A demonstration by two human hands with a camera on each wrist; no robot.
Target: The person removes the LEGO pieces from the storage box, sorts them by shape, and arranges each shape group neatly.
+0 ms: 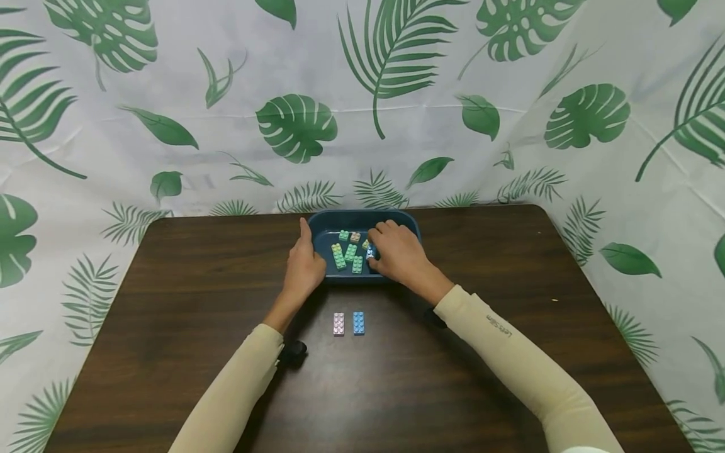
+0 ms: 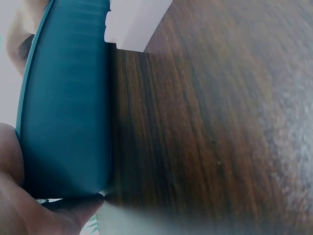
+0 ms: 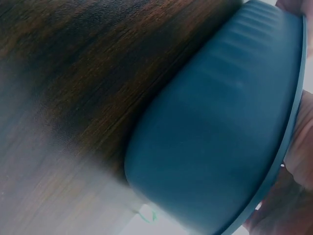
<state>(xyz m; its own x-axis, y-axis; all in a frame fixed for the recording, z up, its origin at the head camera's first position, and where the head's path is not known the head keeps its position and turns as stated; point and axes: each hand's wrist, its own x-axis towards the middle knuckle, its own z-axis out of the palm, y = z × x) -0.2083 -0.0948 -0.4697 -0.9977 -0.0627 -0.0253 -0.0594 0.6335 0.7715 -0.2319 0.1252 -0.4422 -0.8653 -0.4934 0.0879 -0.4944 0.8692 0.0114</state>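
Note:
A dark blue plastic tray [image 1: 362, 279] lies at the table's far edge, holding several toy building bricks. My left hand [image 1: 304, 267] grips the tray's left side; the left wrist view shows the thumb at the rim and a finger low against the outside wall. My right hand [image 1: 399, 251] reaches over the tray's right side and pinches a blue brick [image 1: 370, 251] inside it. Beside that brick lie green bricks [image 1: 357, 264], a peach one [image 1: 355, 237] and a yellowish one, partly hidden. In the right wrist view, the tray wall [image 3: 210, 122] covers most of the fingers' work.
In front of the tray, a pink brick [image 1: 338, 324] and another blue brick [image 1: 359, 323] lie side by side on the dark wooden table [image 1: 215, 302]. The leaf-patterned cloth [image 1: 226, 145] hangs right behind the table's far edge.

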